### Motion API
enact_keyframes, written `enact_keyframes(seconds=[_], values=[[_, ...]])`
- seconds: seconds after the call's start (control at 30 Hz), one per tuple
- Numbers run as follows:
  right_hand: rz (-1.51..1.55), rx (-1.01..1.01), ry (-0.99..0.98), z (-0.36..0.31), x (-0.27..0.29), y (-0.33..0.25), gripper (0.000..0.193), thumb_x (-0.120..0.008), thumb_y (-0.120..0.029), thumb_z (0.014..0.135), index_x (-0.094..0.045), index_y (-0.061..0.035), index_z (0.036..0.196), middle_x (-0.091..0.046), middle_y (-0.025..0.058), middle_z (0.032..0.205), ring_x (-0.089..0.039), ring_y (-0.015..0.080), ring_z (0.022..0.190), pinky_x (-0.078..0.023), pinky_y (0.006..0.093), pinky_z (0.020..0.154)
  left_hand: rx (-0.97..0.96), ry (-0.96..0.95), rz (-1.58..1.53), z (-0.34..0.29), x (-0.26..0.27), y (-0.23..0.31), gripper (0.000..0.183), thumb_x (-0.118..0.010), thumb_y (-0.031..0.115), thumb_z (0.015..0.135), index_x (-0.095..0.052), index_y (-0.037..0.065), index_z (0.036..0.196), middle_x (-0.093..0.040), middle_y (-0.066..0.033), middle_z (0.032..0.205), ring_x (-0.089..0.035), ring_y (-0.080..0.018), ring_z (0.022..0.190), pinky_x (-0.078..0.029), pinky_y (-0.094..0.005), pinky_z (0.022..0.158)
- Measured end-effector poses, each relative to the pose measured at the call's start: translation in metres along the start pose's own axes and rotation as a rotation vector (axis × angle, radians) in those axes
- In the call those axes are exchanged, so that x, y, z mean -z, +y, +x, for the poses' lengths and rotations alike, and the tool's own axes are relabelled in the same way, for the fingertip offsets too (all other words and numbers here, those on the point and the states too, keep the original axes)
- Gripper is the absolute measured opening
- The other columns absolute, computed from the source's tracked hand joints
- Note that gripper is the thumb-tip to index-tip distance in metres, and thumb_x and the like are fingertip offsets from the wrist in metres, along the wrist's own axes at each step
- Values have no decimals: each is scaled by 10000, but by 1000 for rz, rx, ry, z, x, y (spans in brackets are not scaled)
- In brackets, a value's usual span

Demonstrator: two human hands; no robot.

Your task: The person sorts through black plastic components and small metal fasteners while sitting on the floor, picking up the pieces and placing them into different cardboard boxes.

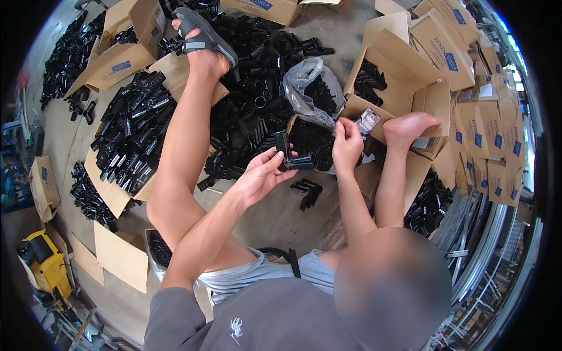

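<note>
In my left hand point(263, 178) is a black L-shaped pipe fitting point(303, 162), gripped between thumb and fingers, with one arm pointing up and the other to the right. My right hand point(348, 143) is raised just right of it, fingertips pinched together; whatever they hold is too small to make out. Between and beyond my hands, an open container of small black parts point(309, 137) sits beside a clear plastic bag point(298, 96) with more dark pieces. Several similar black fittings point(306, 192) lie on the floor below my hands.
A large heap of black fittings point(257, 52) spreads ahead. An open carton point(404, 58) stands at the right, with a phone point(368, 121) at its near edge. Fittings are piled in a carton point(132, 128) at left. Stacked cartons point(489, 128) and metal pipes point(477, 251) line the right.
</note>
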State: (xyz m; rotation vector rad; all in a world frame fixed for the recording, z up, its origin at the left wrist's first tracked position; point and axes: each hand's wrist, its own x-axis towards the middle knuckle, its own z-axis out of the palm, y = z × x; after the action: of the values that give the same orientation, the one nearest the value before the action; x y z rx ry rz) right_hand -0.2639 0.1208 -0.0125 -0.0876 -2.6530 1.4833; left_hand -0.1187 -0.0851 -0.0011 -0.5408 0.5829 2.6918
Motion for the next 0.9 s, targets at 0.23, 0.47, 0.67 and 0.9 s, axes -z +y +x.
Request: enact_keyframes(seconds=[0.23, 0.47, 0.67, 0.9], values=[[498, -237, -191, -155, 64, -64, 161, -688, -39, 983, -684, 29, 1128, -744, 69, 969, -686, 101, 846, -547, 240, 787, -28, 65, -198, -20, -12, -35, 247, -605, 229, 1062, -621, 64, 1246, -667, -105, 1225, -626, -213, 1169, -515, -400, 1071], [483, -206, -79, -190, 79, -64, 146, -740, -36, 947, -736, 20, 1082, -743, 38, 976, -677, 79, 883, -540, 222, 816, -54, 124, -385, -61, -40, -100, 292, -591, 283, 1068, -618, 18, 1187, -661, -114, 1128, -624, -236, 1134, -501, -386, 1100], [276, -62, -129, -201, 108, -71, 135, -748, -38, 937, -743, 31, 1053, -751, 56, 973, -679, 88, 872, -540, 225, 804, -140, 164, -177, -83, -48, -126, 317, -564, 258, 1082, -577, 32, 1305, -662, -81, 1255, -637, -205, 1165, -515, -388, 1075], [709, -247, -134, -212, 113, -37, 116, -736, 6, 936, -709, 13, 1048, -727, 32, 914, -672, 88, 810, -550, 227, 742, -334, 208, 149, -106, -80, -139, 404, -662, 75, 1006, -490, 65, 1371, -643, -82, 1287, -630, -186, 1190, -507, -374, 1062]])
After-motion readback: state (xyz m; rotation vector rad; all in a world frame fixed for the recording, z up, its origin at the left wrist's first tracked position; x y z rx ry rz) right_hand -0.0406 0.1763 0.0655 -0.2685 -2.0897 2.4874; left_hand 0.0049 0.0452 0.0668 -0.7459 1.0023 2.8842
